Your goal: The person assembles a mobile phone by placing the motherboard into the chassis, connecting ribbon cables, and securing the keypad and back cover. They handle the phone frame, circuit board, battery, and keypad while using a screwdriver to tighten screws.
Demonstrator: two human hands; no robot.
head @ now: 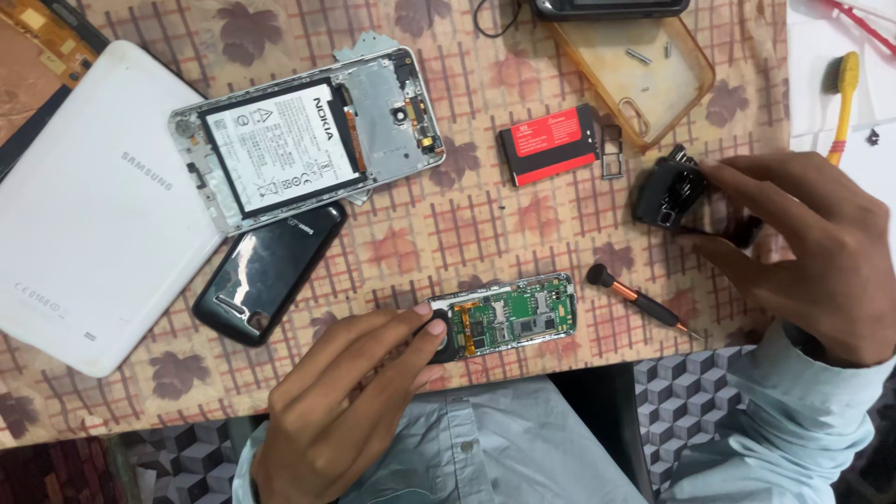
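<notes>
Below, the left hand point(341, 411) pinched the left end of an opened small phone point(504, 324), fingertips closed on its dark end, with its green circuit board facing up. That phone lay on the tabletop point(411, 238), near its front edge, on a checked cloth with leaf prints. To the right, the right hand point(807, 247) gripped a black part point(667, 191), fingers curled around it just above the cloth; what the part was could not be told. Between the two hands lay a small screwdriver point(639, 301) with a black cap and orange shaft, tip pointing right, just beside the phone but apart from it.

Farther back lay a red and black battery point(549, 143), with a small metal tray point(612, 149) touching its right side. Behind them sat a clear amber case point(686, 79) holding a few screws. At left lay a larger opened phone point(308, 135) with its battery showing, a black back cover point(271, 271) just below it, and a white tablet point(89, 205) face down. A yellow toothbrush point(845, 89) lay at the right edge.
</notes>
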